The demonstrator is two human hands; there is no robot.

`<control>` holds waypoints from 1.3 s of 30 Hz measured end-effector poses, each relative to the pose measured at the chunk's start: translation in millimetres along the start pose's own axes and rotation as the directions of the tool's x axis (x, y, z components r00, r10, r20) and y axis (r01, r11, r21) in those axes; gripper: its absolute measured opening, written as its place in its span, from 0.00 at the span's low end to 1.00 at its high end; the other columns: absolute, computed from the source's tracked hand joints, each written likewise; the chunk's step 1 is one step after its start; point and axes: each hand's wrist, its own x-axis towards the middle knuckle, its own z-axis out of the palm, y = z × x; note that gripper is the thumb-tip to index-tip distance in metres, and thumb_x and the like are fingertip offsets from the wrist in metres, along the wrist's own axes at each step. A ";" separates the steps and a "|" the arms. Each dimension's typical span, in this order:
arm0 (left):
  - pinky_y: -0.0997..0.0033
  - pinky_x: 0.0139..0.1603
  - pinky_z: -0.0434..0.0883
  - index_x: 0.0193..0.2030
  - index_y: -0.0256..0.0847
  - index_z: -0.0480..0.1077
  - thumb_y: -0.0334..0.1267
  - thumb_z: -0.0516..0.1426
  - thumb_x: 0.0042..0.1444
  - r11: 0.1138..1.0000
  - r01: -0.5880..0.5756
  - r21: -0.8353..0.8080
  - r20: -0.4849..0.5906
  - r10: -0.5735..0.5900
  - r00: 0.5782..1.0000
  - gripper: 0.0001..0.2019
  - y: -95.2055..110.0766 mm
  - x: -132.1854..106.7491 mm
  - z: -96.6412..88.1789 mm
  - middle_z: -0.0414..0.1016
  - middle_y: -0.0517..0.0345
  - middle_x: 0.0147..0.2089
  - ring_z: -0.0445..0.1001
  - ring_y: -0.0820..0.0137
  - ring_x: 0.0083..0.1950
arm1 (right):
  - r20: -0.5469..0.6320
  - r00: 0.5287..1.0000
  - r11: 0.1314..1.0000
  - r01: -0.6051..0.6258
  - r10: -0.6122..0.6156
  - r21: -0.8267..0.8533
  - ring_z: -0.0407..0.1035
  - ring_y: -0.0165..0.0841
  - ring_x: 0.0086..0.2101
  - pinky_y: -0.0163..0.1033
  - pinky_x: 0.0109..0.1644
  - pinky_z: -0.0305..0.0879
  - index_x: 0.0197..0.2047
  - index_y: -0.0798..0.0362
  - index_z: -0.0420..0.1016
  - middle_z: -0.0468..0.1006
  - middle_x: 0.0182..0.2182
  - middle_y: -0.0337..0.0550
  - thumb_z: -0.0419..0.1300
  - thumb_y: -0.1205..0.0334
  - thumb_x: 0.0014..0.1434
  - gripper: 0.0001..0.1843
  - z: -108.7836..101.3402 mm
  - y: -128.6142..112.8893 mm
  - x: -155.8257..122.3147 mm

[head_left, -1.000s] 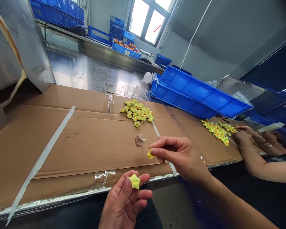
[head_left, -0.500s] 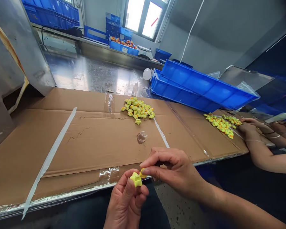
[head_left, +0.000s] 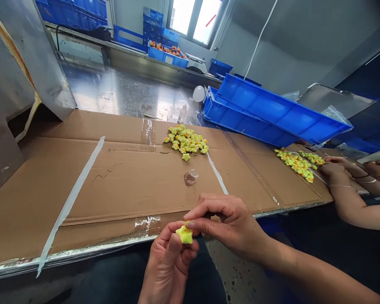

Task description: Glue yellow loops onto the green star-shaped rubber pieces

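My left hand [head_left: 166, 258] is closed, with thumb and fingers pinching a small yellow-green star-shaped piece [head_left: 185, 238] just in front of the table's near edge. Between the thumb and forefinger of my right hand [head_left: 229, 220] is a smaller deep-yellow piece [head_left: 187, 226], pressed against the upper part of the star. Fingertips partly hide where the two pieces meet. Beyond my hands, on the cardboard, a small clear round container [head_left: 190, 178] has its clear cap beside it. Farther back lies a pile of yellow-green star pieces [head_left: 189, 140] with small orange parts.
Cardboard [head_left: 139, 185] with strips of white tape [head_left: 72, 202] covers the table. Long blue crates [head_left: 256, 114] stand stacked at the back right. Another person's hands [head_left: 338, 169] work by a second pile [head_left: 294, 164] at the right. A clear bottle [head_left: 182, 113] stands behind the near pile.
My right hand has brought the deep-yellow piece from the star's side onto its upper part. The star has turned in my left fingers, and the slot on its face is now covered.
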 end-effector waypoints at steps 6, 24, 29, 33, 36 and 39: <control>0.84 0.29 0.74 0.30 0.35 0.78 0.37 0.70 0.37 1.000 -0.009 0.005 0.012 0.008 1.000 0.12 0.4 -0.5 0.5 0.79 0.56 0.27 0.75 0.77 0.24 | -0.005 0.999 0.997 0.044 -0.045 -0.056 0.65 0.25 0.23 0.28 0.26 0.58 0.32 0.58 0.81 0.73 0.22 0.38 0.66 0.70 0.55 0.02 -0.2 2.2 1.3; 0.82 0.32 0.74 0.30 0.38 0.78 0.38 0.69 0.39 0.998 -0.023 0.053 0.036 0.021 0.999 0.10 -1.6 0.7 -4.1 0.76 0.60 0.25 0.74 0.78 0.25 | 0.127 0.978 0.972 0.182 -0.164 -0.148 0.67 0.26 0.25 0.29 0.29 0.58 0.33 0.60 0.80 0.74 0.23 0.38 0.65 0.73 0.56 0.02 -2.5 6.1 0.3; 0.82 0.30 0.73 0.30 0.38 0.78 0.37 0.68 0.42 0.997 -0.008 0.072 0.106 0.000 0.994 0.08 -2.4 4.1 -11.3 0.77 0.59 0.26 0.75 0.77 0.25 | 0.134 0.978 0.971 0.181 -0.161 -0.154 0.66 0.26 0.25 0.30 0.29 0.58 0.32 0.61 0.80 0.73 0.22 0.39 0.64 0.74 0.56 0.02 -3.4 7.4 -1.2; 0.82 0.29 0.74 0.29 0.38 0.78 0.36 0.68 0.41 0.998 0.003 0.064 0.088 -0.009 0.996 0.08 -3.3 4.7 -11.5 0.78 0.58 0.26 0.76 0.76 0.25 | 0.128 0.976 0.974 0.191 -0.175 -0.124 0.66 0.26 0.25 0.30 0.29 0.58 0.31 0.62 0.79 0.74 0.23 0.41 0.64 0.73 0.57 0.04 -1.3 7.2 -3.0; 0.84 0.27 0.73 0.30 0.36 0.79 0.38 0.69 0.39 0.998 -0.009 0.067 0.042 0.007 0.999 0.11 -2.2 3.0 -6.7 0.77 0.57 0.25 0.75 0.77 0.23 | 0.107 0.974 0.970 0.212 -0.200 -0.120 0.65 0.26 0.24 0.30 0.28 0.58 0.32 0.60 0.81 0.73 0.21 0.39 0.65 0.73 0.56 0.03 -0.2 8.1 -2.3; 0.85 0.24 0.72 0.31 0.35 0.79 0.39 0.70 0.37 0.997 -0.013 0.074 -0.004 0.013 1.000 0.14 1.4 0.0 0.2 0.77 0.56 0.23 0.74 0.78 0.22 | 0.077 0.990 0.993 0.121 -0.121 -0.007 0.68 0.27 0.25 0.29 0.29 0.62 0.38 0.57 0.81 0.76 0.23 0.39 0.68 0.70 0.53 0.07 -0.3 9.7 -1.9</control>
